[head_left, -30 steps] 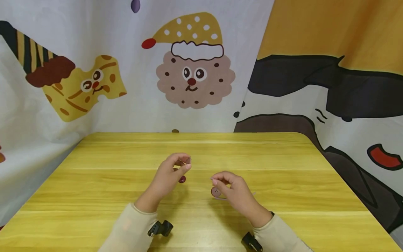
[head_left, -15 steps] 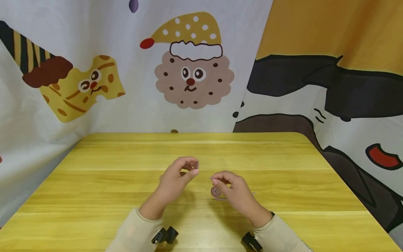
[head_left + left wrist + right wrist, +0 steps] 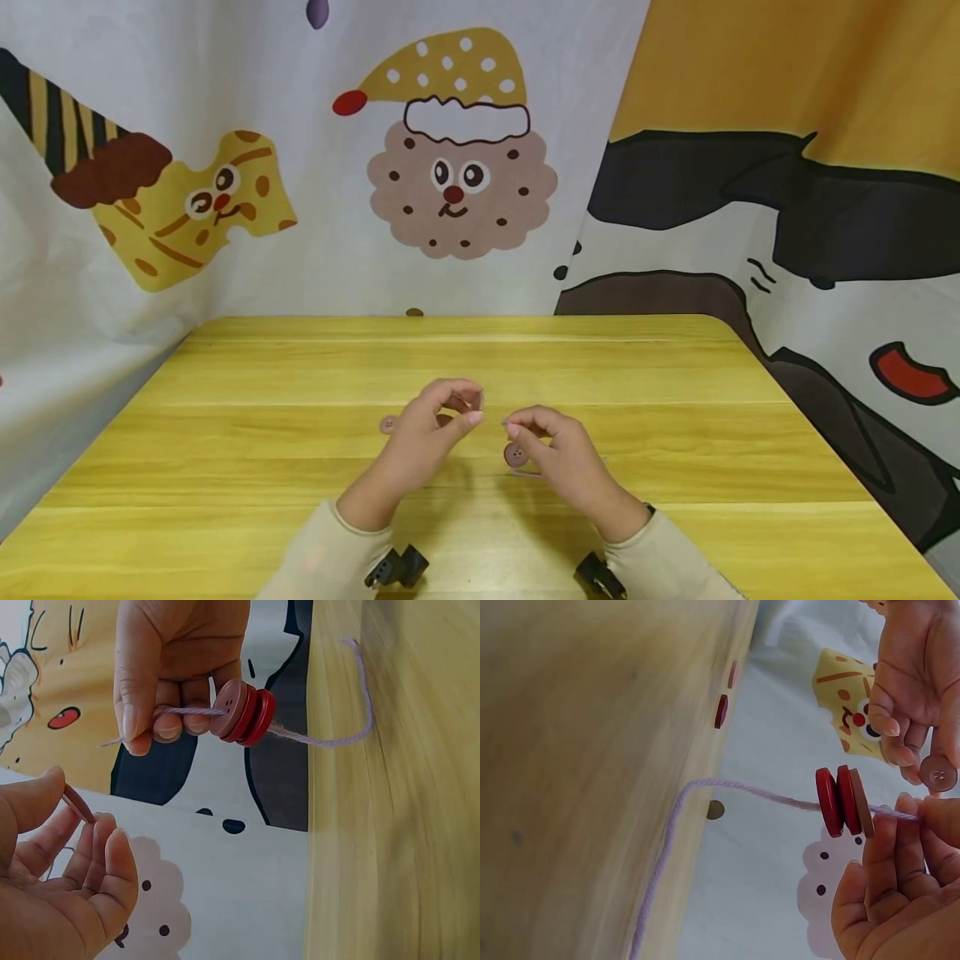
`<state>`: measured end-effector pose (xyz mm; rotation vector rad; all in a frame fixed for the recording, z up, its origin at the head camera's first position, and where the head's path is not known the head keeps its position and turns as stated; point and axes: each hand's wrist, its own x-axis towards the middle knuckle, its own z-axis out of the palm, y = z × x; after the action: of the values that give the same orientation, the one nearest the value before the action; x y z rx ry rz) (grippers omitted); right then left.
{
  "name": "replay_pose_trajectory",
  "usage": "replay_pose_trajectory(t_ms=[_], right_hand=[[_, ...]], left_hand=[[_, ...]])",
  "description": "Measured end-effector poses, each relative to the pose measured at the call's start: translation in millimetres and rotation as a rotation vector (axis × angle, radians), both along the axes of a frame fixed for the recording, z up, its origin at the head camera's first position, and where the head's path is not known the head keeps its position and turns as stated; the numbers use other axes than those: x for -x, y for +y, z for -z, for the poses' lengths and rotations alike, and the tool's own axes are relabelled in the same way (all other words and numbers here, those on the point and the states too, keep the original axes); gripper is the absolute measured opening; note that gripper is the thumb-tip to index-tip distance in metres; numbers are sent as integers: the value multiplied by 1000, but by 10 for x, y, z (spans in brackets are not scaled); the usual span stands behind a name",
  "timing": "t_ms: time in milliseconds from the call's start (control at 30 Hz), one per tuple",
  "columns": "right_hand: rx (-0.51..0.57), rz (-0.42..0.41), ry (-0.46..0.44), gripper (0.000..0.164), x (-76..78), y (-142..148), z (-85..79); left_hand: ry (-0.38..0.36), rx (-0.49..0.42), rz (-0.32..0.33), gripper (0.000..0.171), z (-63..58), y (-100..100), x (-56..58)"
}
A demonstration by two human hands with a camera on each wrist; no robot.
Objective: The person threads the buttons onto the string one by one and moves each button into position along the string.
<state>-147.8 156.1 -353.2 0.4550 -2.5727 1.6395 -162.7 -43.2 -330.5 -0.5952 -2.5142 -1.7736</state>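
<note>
Button (image 3: 939, 774) clamped upright between fingers of left hand (image 3: 427, 439), holed face turned right | cord (image 3: 326, 742) pinched by fingers of right hand (image 3: 561, 454), free tip (image 3: 109, 743) pointing left, threaded buttons (image 3: 846, 801) behind | button just left of tip, apart

Left sleeve (image 3: 326, 554), right sleeve (image 3: 667, 554): long, plain light beige, cuffs at wrists. Black blocky wrist unit (image 3: 397, 567) beside left cuff; second black unit (image 3: 599, 577) beside right cuff. Left hand (image 3: 423, 437), right hand (image 3: 561, 454) bare.
</note>
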Motion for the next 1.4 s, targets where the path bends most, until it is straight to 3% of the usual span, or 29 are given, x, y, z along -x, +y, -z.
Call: replay_pose_trajectory(t_ms=[433, 900, 1400], right_hand=[[4, 30, 13, 11, -2, -3, -5], [32, -9, 7, 14, -20, -10, -20], [18, -35, 19, 16, -39, -8, -32]], left_hand=[[11, -14, 59, 25, 3, 24, -41], [15, -21, 106, 22, 29, 58, -65], [46, -9, 104, 20, 41, 85, -75]])
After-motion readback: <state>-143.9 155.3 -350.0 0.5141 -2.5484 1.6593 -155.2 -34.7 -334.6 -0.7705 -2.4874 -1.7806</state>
